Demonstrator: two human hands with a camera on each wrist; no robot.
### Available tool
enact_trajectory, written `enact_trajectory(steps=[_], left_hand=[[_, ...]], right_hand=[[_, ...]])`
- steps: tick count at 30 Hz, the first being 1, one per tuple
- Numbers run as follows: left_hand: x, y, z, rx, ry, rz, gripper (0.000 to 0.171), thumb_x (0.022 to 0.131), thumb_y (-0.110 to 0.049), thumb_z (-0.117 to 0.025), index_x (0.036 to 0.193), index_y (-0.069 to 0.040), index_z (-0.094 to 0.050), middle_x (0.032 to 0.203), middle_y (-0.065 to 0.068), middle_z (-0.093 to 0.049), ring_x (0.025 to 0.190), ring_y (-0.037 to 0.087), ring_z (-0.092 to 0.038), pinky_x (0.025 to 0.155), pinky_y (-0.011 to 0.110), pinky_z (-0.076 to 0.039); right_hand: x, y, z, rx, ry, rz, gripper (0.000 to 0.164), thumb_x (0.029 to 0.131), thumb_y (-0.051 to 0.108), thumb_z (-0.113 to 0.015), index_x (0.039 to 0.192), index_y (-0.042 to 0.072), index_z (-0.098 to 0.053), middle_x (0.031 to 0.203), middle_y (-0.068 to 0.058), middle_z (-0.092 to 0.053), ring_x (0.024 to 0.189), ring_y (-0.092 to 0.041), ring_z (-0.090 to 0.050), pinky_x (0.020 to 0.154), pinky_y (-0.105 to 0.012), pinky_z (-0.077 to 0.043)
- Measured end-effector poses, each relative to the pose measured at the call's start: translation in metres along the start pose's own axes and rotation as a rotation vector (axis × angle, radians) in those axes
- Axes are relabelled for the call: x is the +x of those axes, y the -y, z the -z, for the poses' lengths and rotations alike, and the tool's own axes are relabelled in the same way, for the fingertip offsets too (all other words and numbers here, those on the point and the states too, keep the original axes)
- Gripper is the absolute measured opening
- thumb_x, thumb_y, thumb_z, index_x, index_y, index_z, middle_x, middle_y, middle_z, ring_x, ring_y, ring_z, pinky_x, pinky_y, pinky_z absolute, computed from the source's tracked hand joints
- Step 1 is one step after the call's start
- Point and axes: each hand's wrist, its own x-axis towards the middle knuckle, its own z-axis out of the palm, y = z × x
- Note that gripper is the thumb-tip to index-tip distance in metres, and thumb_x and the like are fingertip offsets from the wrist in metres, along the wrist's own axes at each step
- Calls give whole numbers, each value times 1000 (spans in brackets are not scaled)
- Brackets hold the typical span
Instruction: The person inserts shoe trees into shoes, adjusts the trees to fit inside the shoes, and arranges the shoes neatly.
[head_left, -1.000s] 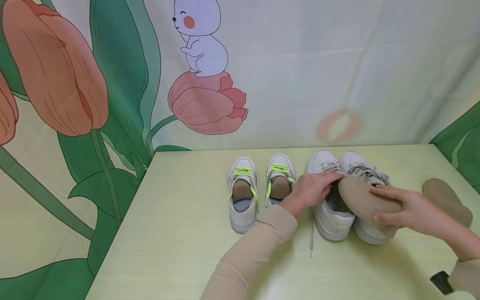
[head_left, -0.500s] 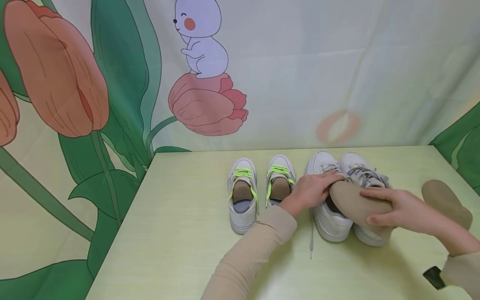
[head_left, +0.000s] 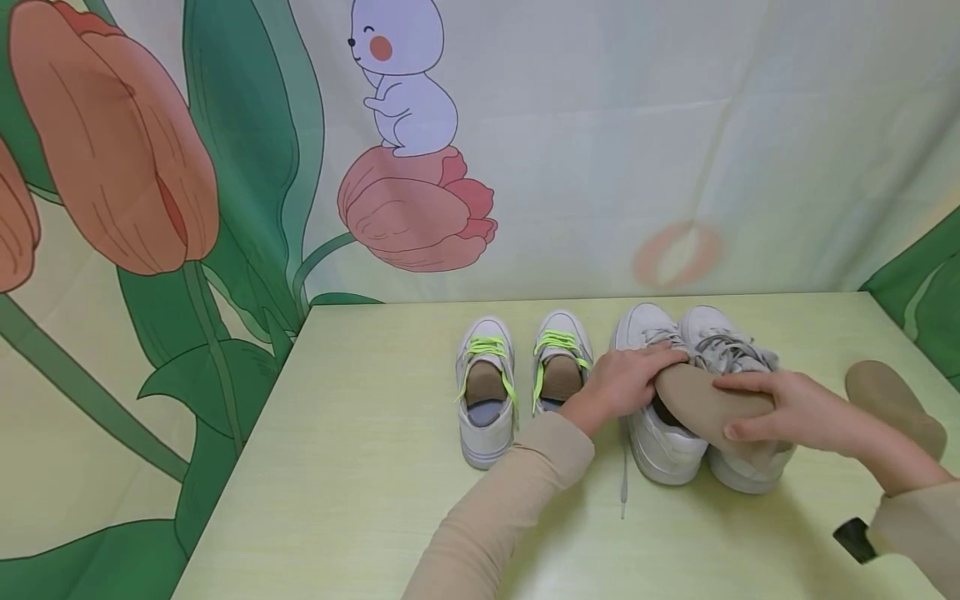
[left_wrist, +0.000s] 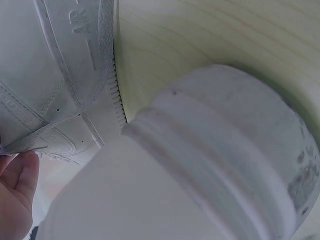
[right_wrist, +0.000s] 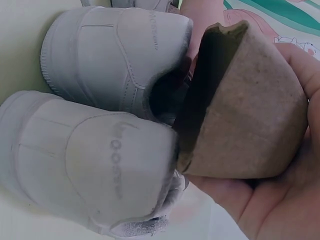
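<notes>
In the head view a pair of white lace-up sneakers stands side by side, the left sneaker (head_left: 666,454) touching the right sneaker (head_left: 738,473). My left hand (head_left: 621,379) holds the left sneaker at its laces and opening; in the left wrist view only part of that hand (left_wrist: 19,192) shows at the sneaker's edge. With thumb and fingers my right hand (head_left: 798,410) grips a brown moulded cardboard shoe insert (head_left: 701,400). Its rounded end covers part of the left sneaker's opening. Seen from the right wrist, the insert (right_wrist: 255,110) is hollow, beside the dark opening.
Two smaller white shoes with neon green laces, one at left (head_left: 486,437) and one nearer (head_left: 562,327), have brown inserts inside. A second loose insert (head_left: 892,404) lies at the right. One grey lace (head_left: 624,479) trails onto the pale table (head_left: 352,483).
My right hand has carried the insert a little to the left, over the left sneaker's opening. My left hand has stayed at the same sneaker.
</notes>
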Motion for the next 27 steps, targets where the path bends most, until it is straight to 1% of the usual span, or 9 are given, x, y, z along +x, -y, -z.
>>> enact_trajectory(steps=[3,12,17,21,27], left_hand=[[0,0,-1,0,-7,-3,45,87,-19,-50,129,-34,-41,134,-12,-43,107,5,-54,64,22,-46],[-1,1,-1,-15,-47,-26,39,90,-23,-48,128,-32,-44,132,-11,-45,110,4,-52,64,22,-47],[-1,2,-2,-32,-68,-38,36,91,-24,-46,126,-32,-46,131,-12,-47,112,3,-50,66,22,-47],[-1,3,-2,-41,-58,-42,36,91,-23,-45,127,-32,-46,131,-12,-46,115,2,-48,71,23,-47],[-1,3,0,-59,-23,-51,38,91,-19,-45,127,-32,-45,133,-11,-44,118,3,-45,72,22,-47]], right_hand=[[1,1,1,16,19,-17,61,77,35,-65,125,1,-48,126,-28,-45,116,-44,-40,82,-48,-42],[2,5,2,4,53,-76,66,77,39,-63,126,-1,-46,127,-31,-41,117,-47,-36,83,-51,-41],[4,12,1,-49,45,-103,68,75,43,-64,123,-2,-49,124,-31,-45,114,-45,-41,80,-48,-44],[9,20,1,-112,50,-107,68,73,44,-65,120,-3,-52,120,-28,-50,110,-43,-45,79,-47,-44],[16,28,4,-184,112,-107,63,72,38,-66,117,-5,-54,117,-26,-54,105,-40,-51,77,-46,-45]])
